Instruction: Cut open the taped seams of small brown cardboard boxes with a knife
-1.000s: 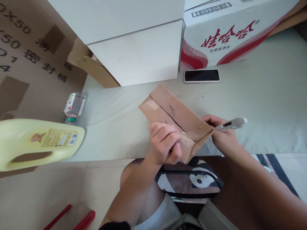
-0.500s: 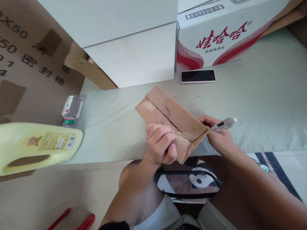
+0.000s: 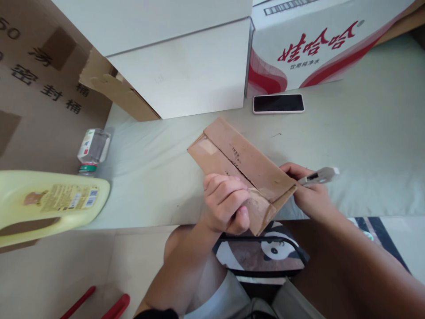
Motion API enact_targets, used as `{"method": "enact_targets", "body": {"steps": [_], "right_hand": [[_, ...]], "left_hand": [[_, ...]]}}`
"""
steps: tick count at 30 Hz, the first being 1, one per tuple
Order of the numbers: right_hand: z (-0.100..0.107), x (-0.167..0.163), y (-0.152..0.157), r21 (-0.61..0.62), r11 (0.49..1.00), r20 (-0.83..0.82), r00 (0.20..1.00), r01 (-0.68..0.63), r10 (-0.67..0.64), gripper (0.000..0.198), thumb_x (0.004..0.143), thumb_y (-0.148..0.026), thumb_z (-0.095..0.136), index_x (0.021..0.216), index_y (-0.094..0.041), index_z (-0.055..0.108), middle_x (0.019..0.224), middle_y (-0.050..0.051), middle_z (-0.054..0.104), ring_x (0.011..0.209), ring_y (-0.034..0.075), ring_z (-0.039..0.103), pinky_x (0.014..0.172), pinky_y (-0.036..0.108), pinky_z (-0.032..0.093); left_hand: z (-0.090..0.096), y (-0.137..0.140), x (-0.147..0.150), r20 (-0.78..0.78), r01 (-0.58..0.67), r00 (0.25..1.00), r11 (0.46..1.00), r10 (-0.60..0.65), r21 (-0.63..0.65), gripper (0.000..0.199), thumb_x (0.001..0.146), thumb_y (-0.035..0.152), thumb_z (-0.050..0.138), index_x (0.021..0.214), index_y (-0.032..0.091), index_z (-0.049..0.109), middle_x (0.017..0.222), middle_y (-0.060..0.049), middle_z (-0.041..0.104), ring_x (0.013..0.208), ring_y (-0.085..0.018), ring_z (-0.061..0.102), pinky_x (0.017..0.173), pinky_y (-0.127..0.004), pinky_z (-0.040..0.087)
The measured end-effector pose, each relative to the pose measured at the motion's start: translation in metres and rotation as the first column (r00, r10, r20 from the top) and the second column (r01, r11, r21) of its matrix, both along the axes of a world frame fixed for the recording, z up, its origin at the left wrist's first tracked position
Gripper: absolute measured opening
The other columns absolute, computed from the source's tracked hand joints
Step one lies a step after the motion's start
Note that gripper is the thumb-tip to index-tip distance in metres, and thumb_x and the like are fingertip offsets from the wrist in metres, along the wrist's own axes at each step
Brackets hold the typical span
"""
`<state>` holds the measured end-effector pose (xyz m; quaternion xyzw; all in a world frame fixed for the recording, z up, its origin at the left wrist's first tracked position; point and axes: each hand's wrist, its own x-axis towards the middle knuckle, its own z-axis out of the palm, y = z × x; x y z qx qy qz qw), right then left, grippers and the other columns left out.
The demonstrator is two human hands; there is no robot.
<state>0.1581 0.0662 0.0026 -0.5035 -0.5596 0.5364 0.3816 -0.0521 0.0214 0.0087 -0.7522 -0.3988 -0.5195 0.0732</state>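
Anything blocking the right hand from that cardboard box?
Nothing visible: the right hand, holding a box cutter, is at the right end of the cardboard box, gripped by the left hand. The box hides part of the right hand.

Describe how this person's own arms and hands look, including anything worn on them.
The left hand and right hand wear no gloves, and no rings show on the visible fingers. Both wrists are bare, without watch or bracelet. No sleeve covers either forearm. Something black shows beside the left arm at the picture's bottom edge; whether it is a sleeve or a band is unclear.
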Motion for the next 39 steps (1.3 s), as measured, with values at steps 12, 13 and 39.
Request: {"method": "enact_targets", "body": {"steps": [12, 13, 39], "right_hand": [[0.0003, 0.0012, 0.0015, 0.029, 0.999, 0.012, 1.000, -0.023, 0.023, 0.007, 0.073, -0.026, 0.067, 0.066, -0.024, 0.067, 0.063, 0.001, 0.067, 0.057, 0.017, 0.059, 0.050, 0.028, 0.045], [0.0003, 0.0012, 0.0017, 0.031, 0.999, 0.020, 0.999, -0.025, 0.024, 0.007, 0.073, -0.026, 0.066, 0.066, -0.024, 0.067, 0.063, 0.001, 0.067, 0.057, 0.017, 0.059, 0.050, 0.028, 0.045], [-0.0021, -0.0008, -0.0012, 0.008, 1.000, 0.041, 0.999, 0.013, -0.013, 0.008, 0.069, -0.022, 0.061, 0.067, -0.024, 0.069, 0.064, 0.001, 0.066, 0.058, 0.016, 0.056, 0.054, 0.029, 0.041]], "left_hand": [[0.0014, 0.0000, 0.0013, -0.001, -0.001, 1.000, 1.000, 0.001, -0.002, 0.017, 0.087, 0.027, 0.043, 0.084, 0.023, 0.059, 0.075, -0.002, 0.070, 0.079, -0.020, 0.066, 0.074, -0.040, 0.046], [0.0014, 0.0000, 0.0013, -0.001, -0.002, 1.000, 1.000, 0.002, -0.002, 0.017, 0.087, 0.028, 0.042, 0.084, 0.023, 0.059, 0.075, -0.002, 0.070, 0.078, -0.020, 0.066, 0.074, -0.040, 0.046], [0.0015, -0.0002, 0.0000, 0.005, 0.000, 1.000, 1.000, 0.000, 0.002, 0.017, 0.086, 0.028, 0.043, 0.084, 0.023, 0.059, 0.076, -0.002, 0.070, 0.080, -0.019, 0.066, 0.075, -0.039, 0.046]]}}
